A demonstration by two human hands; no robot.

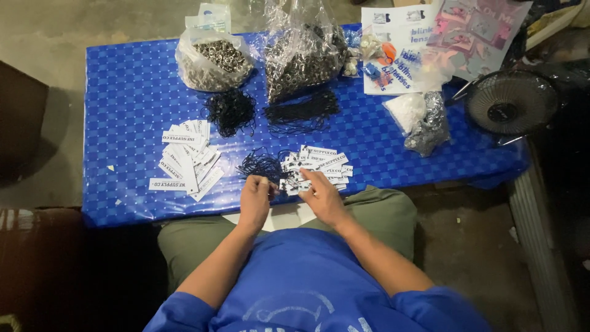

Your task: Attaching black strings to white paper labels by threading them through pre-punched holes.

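Observation:
I sit at a low blue checkered table (pixel 132 98). My left hand (pixel 255 197) is closed at the table's near edge, pinching something small beside a tangle of black strings (pixel 261 165). My right hand (pixel 321 193) rests on a pile of small white paper tags with strings (pixel 319 166), fingers curled on one tag. What exactly the left fingers pinch is too small to tell.
A second pile of white tags (pixel 187 158) lies to the left. Two black string bundles (pixel 230 110) (pixel 301 112) sit mid-table. Bags of metal eyelets (pixel 215 61) (pixel 301 55) stand at the back. Printed sheets (pixel 393 52), a small bag (pixel 424 120) and a black fan (pixel 511 101) are on the right.

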